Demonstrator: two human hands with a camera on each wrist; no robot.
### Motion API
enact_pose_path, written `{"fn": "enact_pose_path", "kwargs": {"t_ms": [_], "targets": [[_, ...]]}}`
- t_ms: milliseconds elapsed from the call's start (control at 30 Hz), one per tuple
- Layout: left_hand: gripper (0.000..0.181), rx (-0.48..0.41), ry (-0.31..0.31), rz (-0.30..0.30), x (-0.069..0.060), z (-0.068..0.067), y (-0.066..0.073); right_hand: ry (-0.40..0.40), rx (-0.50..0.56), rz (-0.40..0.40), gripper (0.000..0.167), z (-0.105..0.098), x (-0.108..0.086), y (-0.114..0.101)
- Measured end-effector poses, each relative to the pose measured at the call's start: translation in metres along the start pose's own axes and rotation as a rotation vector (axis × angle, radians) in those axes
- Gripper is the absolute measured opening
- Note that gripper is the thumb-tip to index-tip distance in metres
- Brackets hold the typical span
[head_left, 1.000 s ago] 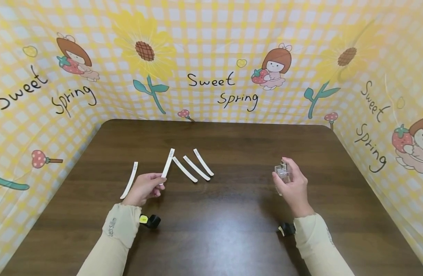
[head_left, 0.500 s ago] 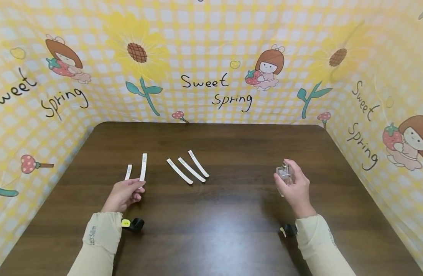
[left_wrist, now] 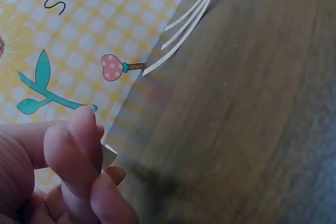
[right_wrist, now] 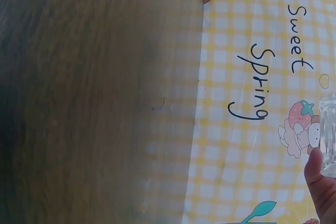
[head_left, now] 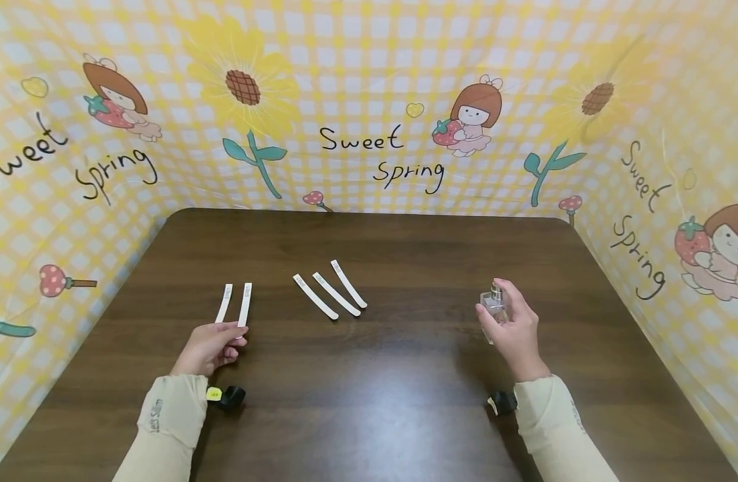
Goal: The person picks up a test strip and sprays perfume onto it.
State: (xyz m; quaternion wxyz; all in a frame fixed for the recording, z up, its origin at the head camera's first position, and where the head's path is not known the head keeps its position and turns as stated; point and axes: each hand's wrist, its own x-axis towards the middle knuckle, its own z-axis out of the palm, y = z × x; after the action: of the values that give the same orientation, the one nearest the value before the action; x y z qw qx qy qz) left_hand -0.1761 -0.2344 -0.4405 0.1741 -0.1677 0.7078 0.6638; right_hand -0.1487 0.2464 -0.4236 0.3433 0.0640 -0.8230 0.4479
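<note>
Between thumb and fingers my left hand (head_left: pixel 209 347) pinches the near end of a white paper strip (head_left: pixel 245 304) with small print at its far end. Just left of it lies another white strip (head_left: pixel 224 302), its lower part hidden by the hand. In the left wrist view only a short bit of the held strip (left_wrist: pixel 109 156) shows past the fingers. My right hand (head_left: pixel 516 331) grips a clear glass spray bottle (head_left: pixel 492 309), a finger on its top. At the right wrist view's edge, part of the bottle (right_wrist: pixel 328 137) shows above the thumb.
Three more curved white strips, among them the middle strip (head_left: pixel 336 294), lie slanted at the table's centre-left. The dark wooden table (head_left: pixel 381 402) meets a yellow checked cloth (head_left: pixel 369 87) at the back and both sides.
My left hand has moved left and nearer with its strip, from beside the three slanted strips to beside the leftmost one. The right hand keeps holding the bottle in about the same place.
</note>
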Motion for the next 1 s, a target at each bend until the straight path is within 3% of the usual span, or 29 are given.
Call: {"fn": "enact_pose_path", "kwargs": {"t_ms": [333, 600, 1000], "targets": [[0.042, 0.033, -0.002, 0.001, 0.0027, 0.0016, -0.001, 0.002, 0.007, -0.023, 0.049, 0.0, -0.0004, -0.0006], [0.018, -0.01, 0.006, -0.02, 0.0061, -0.0003, -0.0013, -0.008, 0.001, -0.008, 0.05, -0.001, -0.0021, 0.0008], [0.032, 0.004, -0.002, -0.03, 0.0068, -0.0005, 0.0031, 0.012, 0.036, -0.061, 0.051, -0.0015, -0.0004, -0.0006]]}}
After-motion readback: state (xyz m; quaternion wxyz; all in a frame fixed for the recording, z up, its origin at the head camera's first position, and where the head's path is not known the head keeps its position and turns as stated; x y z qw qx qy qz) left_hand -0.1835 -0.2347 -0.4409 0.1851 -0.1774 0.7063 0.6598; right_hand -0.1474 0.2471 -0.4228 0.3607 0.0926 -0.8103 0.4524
